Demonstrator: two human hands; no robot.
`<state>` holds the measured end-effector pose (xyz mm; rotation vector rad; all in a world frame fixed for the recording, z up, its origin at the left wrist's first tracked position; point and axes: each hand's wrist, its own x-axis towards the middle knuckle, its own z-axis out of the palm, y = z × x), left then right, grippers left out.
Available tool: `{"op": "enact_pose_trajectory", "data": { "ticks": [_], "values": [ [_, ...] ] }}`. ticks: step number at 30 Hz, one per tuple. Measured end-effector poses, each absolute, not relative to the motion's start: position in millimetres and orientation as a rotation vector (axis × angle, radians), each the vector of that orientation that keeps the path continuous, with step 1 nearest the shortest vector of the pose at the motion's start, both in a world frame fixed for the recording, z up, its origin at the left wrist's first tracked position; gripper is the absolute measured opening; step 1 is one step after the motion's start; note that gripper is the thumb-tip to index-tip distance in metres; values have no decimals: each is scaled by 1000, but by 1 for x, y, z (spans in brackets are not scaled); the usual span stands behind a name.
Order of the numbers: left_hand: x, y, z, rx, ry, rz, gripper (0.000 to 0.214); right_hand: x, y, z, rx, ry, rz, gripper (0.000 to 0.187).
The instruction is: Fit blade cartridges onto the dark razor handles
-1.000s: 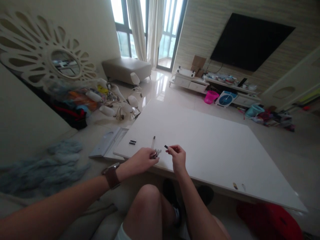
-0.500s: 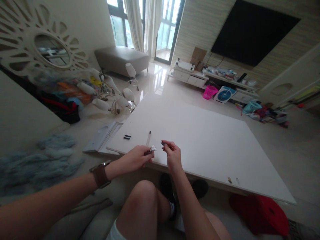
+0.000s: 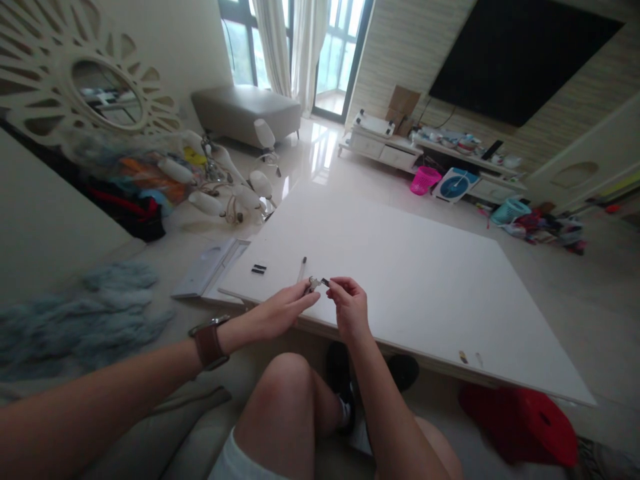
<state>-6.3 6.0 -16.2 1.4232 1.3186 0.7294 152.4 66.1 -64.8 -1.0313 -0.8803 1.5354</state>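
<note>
Over the near edge of the white tabletop (image 3: 400, 267), my left hand (image 3: 287, 305) is closed on a small shiny silver metal piece (image 3: 313, 283). Its exact kind is too small to make out. My right hand (image 3: 350, 303) pinches a small dark flat piece (image 3: 325, 283) between thumb and fingertips, close beside the metal piece. Whether the two touch I cannot tell. Just beyond my left hand lies a thin clear stick with a dark tip (image 3: 303, 267). Two short black strips (image 3: 259, 269) lie side by side farther left on the tabletop.
Two small items, one of them yellow and dark (image 3: 463, 357), lie near the front right edge. A white open box (image 3: 207, 270) sits beyond the left edge. A red object (image 3: 530, 427) is below the table on the right. A lamp with several white shades (image 3: 207, 203) lies on the floor.
My hands have come closer together, bringing the dark piece right up to the metal piece. My left hand has risen slightly and moved right. The view has shifted a little.
</note>
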Motion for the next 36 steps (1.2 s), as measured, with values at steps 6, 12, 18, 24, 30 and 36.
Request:
{"op": "enact_pose_trajectory", "data": {
  "ticks": [6,12,18,24,30,36],
  "values": [
    [-4,3,-16,1422,1290,742,41,154,67,-54,-991,-765,1558,20],
    [-2,1,-14,1418,1273,712,46,159,66,-55,-967,-738,1569,20],
    [-3,0,-15,1410,1262,637,45,160,64,-49,-906,-810,1614,20],
    [-5,0,-19,1505,1264,615,47,154,59,-49,-895,-886,1658,19],
    [-4,-1,-16,1588,1239,604,47,155,57,-54,-870,-932,1665,19],
    [-2,-1,-11,1736,1277,583,41,155,58,-57,-854,-881,1673,18]
  ]
}}
